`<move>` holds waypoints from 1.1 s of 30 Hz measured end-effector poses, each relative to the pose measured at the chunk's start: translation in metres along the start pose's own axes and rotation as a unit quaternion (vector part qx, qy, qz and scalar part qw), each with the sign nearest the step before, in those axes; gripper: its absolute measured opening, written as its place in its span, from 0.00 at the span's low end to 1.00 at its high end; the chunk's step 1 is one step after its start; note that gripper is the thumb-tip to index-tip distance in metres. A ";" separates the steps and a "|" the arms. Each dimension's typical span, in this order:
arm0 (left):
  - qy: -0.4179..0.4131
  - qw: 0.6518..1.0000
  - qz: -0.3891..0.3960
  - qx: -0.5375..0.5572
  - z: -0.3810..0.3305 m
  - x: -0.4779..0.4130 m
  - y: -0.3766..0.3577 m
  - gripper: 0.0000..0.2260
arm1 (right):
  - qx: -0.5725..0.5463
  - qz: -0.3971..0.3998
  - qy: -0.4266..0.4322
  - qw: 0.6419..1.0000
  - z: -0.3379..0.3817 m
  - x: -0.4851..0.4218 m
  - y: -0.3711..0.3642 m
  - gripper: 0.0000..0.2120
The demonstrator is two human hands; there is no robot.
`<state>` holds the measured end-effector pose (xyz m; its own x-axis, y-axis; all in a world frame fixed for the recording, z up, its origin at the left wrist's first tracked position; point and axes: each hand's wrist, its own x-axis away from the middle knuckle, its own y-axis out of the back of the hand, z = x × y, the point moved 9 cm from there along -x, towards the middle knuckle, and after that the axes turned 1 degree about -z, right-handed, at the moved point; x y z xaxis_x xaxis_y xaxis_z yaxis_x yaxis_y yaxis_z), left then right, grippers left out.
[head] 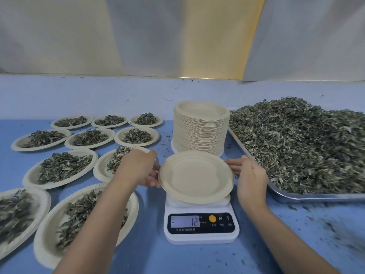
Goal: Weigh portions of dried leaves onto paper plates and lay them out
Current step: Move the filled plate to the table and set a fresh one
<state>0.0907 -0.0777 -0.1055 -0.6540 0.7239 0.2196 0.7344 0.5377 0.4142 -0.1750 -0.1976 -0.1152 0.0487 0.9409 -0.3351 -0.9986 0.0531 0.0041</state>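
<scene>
Fingers (153,176) of both hands grip opposite rims of the empty paper plate (195,176) over the scale (201,224).

A blue table surface (150,254) spreads under and around both hands, flecked with dark crumbs to the right. Beyond the hands a pale blue wall (98,95) rises from the table's far edge. Above it hang white sheets (49,36), with a yellowish strip (227,46) up and right of the hands. Light is soft and even.
</scene>
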 end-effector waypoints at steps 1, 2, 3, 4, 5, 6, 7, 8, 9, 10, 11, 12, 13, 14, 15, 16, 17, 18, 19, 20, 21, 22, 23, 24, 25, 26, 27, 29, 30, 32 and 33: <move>0.002 1.000 0.000 -0.005 0.001 0.000 0.000 0.18 | 0.004 0.000 -0.003 1.000 -0.002 0.000 0.000 0.22; 0.004 1.000 0.000 -0.010 0.001 0.000 0.000 0.18 | 0.009 -0.001 -0.006 1.000 -0.004 0.000 0.000 0.22; 0.004 1.000 0.000 -0.014 0.001 0.000 0.000 0.17 | 0.014 -0.002 -0.008 1.000 -0.006 -0.001 0.000 0.22; 0.003 1.000 0.000 -0.022 0.002 0.000 -0.001 0.17 | 0.019 -0.002 -0.009 1.000 -0.008 -0.001 -0.001 0.22; -0.001 0.999 0.000 -0.032 0.002 0.000 -0.001 0.16 | 0.021 -0.002 -0.011 1.000 -0.009 -0.001 -0.001 0.22; -0.007 0.999 -0.002 -0.041 0.002 0.000 -0.002 0.16 | 0.021 -0.001 -0.014 1.000 -0.010 -0.002 -0.001 0.22; -0.013 0.999 -0.006 -0.049 0.001 0.000 -0.001 0.16 | 0.022 0.000 -0.017 1.000 -0.012 -0.002 -0.002 0.21; -0.019 0.998 -0.012 -0.055 0.000 -0.001 0.000 0.15 | 0.022 0.000 -0.019 1.000 -0.013 -0.002 -0.002 0.21; -0.028 0.997 -0.021 -0.064 -0.001 -0.001 0.001 0.15 | 0.021 0.001 -0.022 1.000 -0.014 -0.003 -0.002 0.21; -0.044 0.995 -0.034 -0.079 -0.003 -0.001 0.002 0.15 | 0.020 0.000 -0.025 1.000 -0.015 -0.003 -0.002 0.21; -0.067 0.991 -0.052 -0.102 -0.007 0.000 0.004 0.15 | 0.017 0.001 -0.025 1.000 -0.016 -0.003 -0.001 0.20; -0.096 0.984 -0.073 -0.130 -0.012 0.001 0.005 0.14 | 0.014 0.001 -0.025 1.000 -0.015 -0.003 -0.001 0.20; -0.127 0.975 -0.095 -0.156 -0.018 0.004 0.005 0.12 | 0.007 0.001 -0.026 1.000 -0.015 -0.004 -0.001 0.20; -0.157 0.967 -0.114 -0.167 -0.024 0.007 0.004 0.11 | -0.005 0.000 -0.025 1.000 -0.013 -0.004 -0.001 0.20; -0.184 0.961 -0.128 -0.163 -0.031 0.011 0.004 0.10 | -0.016 -0.002 -0.022 1.000 -0.010 -0.004 0.000 0.19; -0.205 0.957 -0.142 -0.148 -0.036 0.015 0.004 0.10 | -0.024 -0.005 -0.014 1.000 -0.006 -0.005 0.000 0.19; -0.225 0.953 -0.155 -0.129 -0.043 0.019 0.004 0.10 | -0.028 -0.007 -0.005 1.000 -0.002 -0.007 0.002 0.19; -0.243 0.950 -0.164 -0.107 -0.050 0.024 0.003 0.10 | -0.031 -0.007 0.001 0.999 0.002 -0.010 0.004 0.19; -0.259 0.948 -0.165 -0.079 -0.056 0.028 0.000 0.10 | -0.036 -0.005 0.001 0.999 0.005 -0.014 0.006 0.18; -0.272 0.948 -0.159 -0.045 -0.063 0.032 -0.005 0.10 | -0.044 -0.002 -0.004 0.999 0.007 -0.020 0.009 0.18; -0.282 0.949 -0.143 -0.005 -0.069 0.036 -0.012 0.10 | -0.055 0.001 -0.012 0.998 0.010 -0.026 0.012 0.17; -0.285 0.950 -0.121 0.034 -0.075 0.039 -0.020 0.11 | -0.068 0.002 -0.018 0.998 0.012 -0.032 0.017 0.16; -0.285 0.952 -0.096 0.066 -0.080 0.041 -0.030 0.11 | -0.078 0.000 -0.022 0.997 0.014 -0.037 0.022 0.15; -0.283 0.952 -0.072 0.089 -0.084 0.042 -0.040 0.11 | -0.076 -0.004 -0.021 0.997 0.016 -0.044 0.029 0.15; -0.281 0.952 -0.053 0.105 -0.089 0.043 -0.051 0.11 | -0.063 -0.007 -0.019 0.998 0.018 -0.049 0.036 0.13; -0.283 0.951 -0.037 0.117 -0.095 0.045 -0.061 0.11 | -0.023 -0.008 -0.014 1.000 0.018 -0.057 0.043 0.11; -0.287 0.949 -0.025 0.128 -0.100 0.047 -0.070 0.11 | 0.057 0.003 -0.003 0.998 0.019 -0.066 0.050 0.09; -0.296 0.943 -0.006 0.150 -0.112 0.052 -0.086 0.12 | 0.291 0.071 0.003 0.954 0.013 -0.082 0.057 0.18; -0.298 0.941 0.003 0.161 -0.116 0.054 -0.093 0.12 | 0.383 0.120 -0.021 0.916 0.001 -0.088 0.059 0.26; -0.296 0.938 0.017 0.178 -0.125 0.055 -0.104 0.13 | 0.463 0.222 -0.116 0.850 -0.026 -0.084 0.065 0.39; -0.294 0.937 0.021 0.186 -0.128 0.056 -0.109 0.13 | 0.479 0.271 -0.163 0.819 -0.041 -0.076 0.067 0.42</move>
<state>-0.0489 -0.1511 -0.0256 -0.4897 0.8026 -0.3408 0.8415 0.5373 0.0561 -0.2464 -0.2796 -0.1276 -0.2374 0.9441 0.2287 -0.4085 -0.3106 0.8583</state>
